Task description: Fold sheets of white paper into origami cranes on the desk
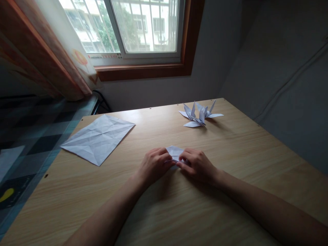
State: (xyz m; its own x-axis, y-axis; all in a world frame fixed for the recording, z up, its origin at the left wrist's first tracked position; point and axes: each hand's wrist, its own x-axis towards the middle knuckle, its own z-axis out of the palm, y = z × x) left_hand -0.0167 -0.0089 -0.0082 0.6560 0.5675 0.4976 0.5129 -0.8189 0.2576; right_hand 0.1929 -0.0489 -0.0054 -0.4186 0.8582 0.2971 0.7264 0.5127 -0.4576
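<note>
A small folded piece of white paper (174, 151) is between my two hands, low over the middle of the table. My left hand (155, 164) pinches its left side, thumb and fingertips closed on the near edge. On the other side, my right hand (196, 164) grips the paper in the same way, fingers curled. Much of the paper is covered by the fingers, so its full shape is hidden. Beyond my right hand stand folded paper cranes (197, 117) with pointed wings, close together.
A creased, unfolded white paper sheet (99, 138) lies flat at the table's left. The wooden table (128, 212) ends at a back edge below a window (146, 30). A bed with a checked cover (43, 136) adjoins the left side; an orange curtain (38, 48) hangs above it.
</note>
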